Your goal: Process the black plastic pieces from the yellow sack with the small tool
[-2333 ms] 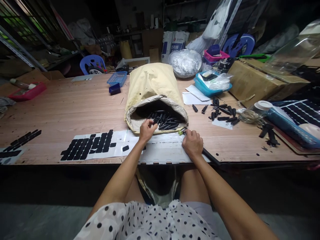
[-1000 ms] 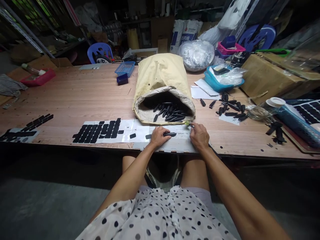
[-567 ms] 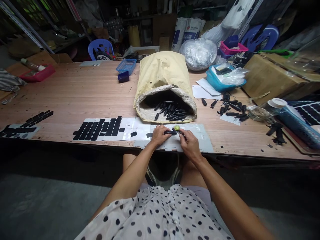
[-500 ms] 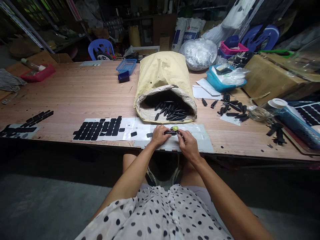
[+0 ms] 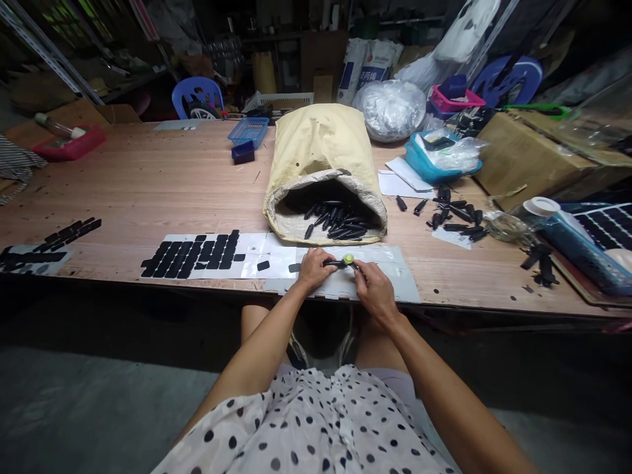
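Note:
My left hand (image 5: 315,268) is closed on a slim black plastic piece (image 5: 336,263) at the table's front edge. My right hand (image 5: 374,284) pinches a small tool with a round yellow-green head (image 5: 348,259), which meets the right end of that piece; its exact kind is too small to tell. Beneath both hands lies a grey-white sheet (image 5: 402,280). Just beyond them, a pale yellow sack (image 5: 320,135) lies with its mouth toward me, and many similar black pieces (image 5: 345,220) show inside it.
Left of my hands, black rounded patches (image 5: 190,255) lie in rows on white sheets. More loose black pieces (image 5: 461,214) are scattered at the right, near a cardboard box (image 5: 533,155) and a turquoise basket (image 5: 419,163). Behind the sack's left side stands a blue basket (image 5: 249,130).
The round yellow-green head has shifted slightly right and down along the black piece. My right hand has moved a little to the right; my left hand stays nearly in place.

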`<state>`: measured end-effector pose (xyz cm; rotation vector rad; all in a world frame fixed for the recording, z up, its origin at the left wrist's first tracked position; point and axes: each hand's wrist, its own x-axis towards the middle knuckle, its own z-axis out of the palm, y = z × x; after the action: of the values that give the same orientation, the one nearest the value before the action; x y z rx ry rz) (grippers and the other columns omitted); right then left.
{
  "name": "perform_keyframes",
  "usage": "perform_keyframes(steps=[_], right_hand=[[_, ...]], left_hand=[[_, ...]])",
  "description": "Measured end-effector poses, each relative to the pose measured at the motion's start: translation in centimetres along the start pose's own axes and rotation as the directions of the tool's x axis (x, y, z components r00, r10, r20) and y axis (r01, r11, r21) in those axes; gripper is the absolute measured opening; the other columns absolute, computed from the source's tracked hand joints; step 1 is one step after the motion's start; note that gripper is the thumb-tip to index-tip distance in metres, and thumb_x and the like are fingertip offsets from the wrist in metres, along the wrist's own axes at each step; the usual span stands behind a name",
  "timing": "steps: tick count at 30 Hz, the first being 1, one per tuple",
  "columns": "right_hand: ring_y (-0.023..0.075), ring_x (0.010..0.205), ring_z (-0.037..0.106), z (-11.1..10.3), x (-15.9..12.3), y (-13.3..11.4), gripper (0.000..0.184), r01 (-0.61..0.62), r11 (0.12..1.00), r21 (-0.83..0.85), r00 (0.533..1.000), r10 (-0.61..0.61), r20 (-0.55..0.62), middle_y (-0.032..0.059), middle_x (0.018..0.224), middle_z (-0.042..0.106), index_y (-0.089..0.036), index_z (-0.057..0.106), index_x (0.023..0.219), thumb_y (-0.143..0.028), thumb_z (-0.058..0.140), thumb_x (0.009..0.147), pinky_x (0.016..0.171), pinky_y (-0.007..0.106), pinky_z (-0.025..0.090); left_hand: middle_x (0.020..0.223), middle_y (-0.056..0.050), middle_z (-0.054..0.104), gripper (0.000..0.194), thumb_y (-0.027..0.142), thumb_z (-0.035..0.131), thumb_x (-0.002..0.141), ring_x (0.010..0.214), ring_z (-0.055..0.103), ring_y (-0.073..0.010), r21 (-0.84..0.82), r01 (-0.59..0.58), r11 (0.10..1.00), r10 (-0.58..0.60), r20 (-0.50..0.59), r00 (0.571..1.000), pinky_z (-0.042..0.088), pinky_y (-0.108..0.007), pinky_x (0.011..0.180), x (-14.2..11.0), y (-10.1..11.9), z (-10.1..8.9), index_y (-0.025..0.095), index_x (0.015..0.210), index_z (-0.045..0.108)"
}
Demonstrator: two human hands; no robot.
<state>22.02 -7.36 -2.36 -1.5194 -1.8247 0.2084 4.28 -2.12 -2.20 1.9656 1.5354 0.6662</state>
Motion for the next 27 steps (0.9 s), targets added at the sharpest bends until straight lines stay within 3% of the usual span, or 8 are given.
perform_keyframes(steps=[6,12,19,23,25,27], right_hand=[[0.0232,0.098,0.059,-0.8,2.6,2.2,0.035,-0.108,0.985,-0.134,0.992,0.098,-0.075,0.0089,0.103,0.068,-0.023,0.067,0.115,-0.021,0.042,0.091,0.086,0.034,0.047],[0.0243,0.088,0.052,-0.3,5.0,5.3,0.031,-0.235,0.901,-0.365,0.972,0.230,-0.056,0.0106,0.093,0.062,-0.020,0.069,0.108,-0.017,0.047,0.086,0.076,0.034,0.038],[0.0253,0.090,0.048,0.7,4.6,4.4,0.031,-0.238,0.835,-0.497,0.970,0.233,-0.073,0.0128,0.096,0.058,-0.017,0.065,0.113,-0.019,0.045,0.089,0.070,0.033,0.030],[0.0256,0.090,0.049,0.7,4.8,3.8,0.031,-0.242,0.818,-0.522,0.967,0.247,-0.061,0.0132,0.097,0.059,-0.016,0.064,0.113,-0.019,0.043,0.090,0.069,0.034,0.029],[0.0258,0.090,0.049,0.7,4.8,3.7,0.031,-0.244,0.816,-0.523,0.967,0.248,-0.064,0.0136,0.097,0.058,-0.016,0.063,0.114,-0.020,0.043,0.090,0.069,0.034,0.029],[0.0264,0.091,0.049,0.8,4.8,3.6,0.031,-0.246,0.817,-0.522,0.966,0.252,-0.060,0.0142,0.097,0.058,-0.016,0.063,0.114,-0.020,0.043,0.091,0.069,0.034,0.029]], left_hand=[[0.092,-0.002,0.065,0.017,0.021,0.072,0.078,0.100,0.054,-0.0237,0.016,0.002,1.000,-0.002,0.010,1.000,0.046,-0.038,0.093,-0.1,0.4,-0.3,0.025,0.094,0.075],[0.095,-0.003,0.065,0.015,0.025,0.074,0.078,0.101,0.054,-0.0242,0.046,-0.008,0.999,0.009,-0.002,1.000,0.046,-0.038,0.093,-0.5,0.7,0.0,0.024,0.092,0.072],[0.099,-0.004,0.066,0.011,0.029,0.066,0.086,0.102,0.054,-0.0231,0.069,-0.036,0.997,0.034,0.023,0.999,0.044,-0.037,0.093,-0.3,0.6,-0.7,0.023,0.095,0.070],[0.099,-0.006,0.068,0.019,0.033,0.058,0.092,0.098,0.058,-0.0222,0.012,-0.200,0.980,0.198,0.073,0.977,0.045,-0.036,0.091,-4.2,0.9,-0.4,0.021,0.104,0.068],[0.095,-0.007,0.070,0.024,0.037,0.055,0.093,0.093,0.061,-0.0210,-0.059,-0.311,0.949,0.316,0.190,0.929,0.046,-0.035,0.089,-7.8,0.7,0.6,0.022,0.106,0.068],[0.092,-0.006,0.072,0.024,0.039,0.057,0.091,0.089,0.064,-0.0204,-0.109,-0.329,0.938,0.347,0.344,0.873,0.047,-0.033,0.088,-11.3,0.1,2.1,0.024,0.105,0.070]])
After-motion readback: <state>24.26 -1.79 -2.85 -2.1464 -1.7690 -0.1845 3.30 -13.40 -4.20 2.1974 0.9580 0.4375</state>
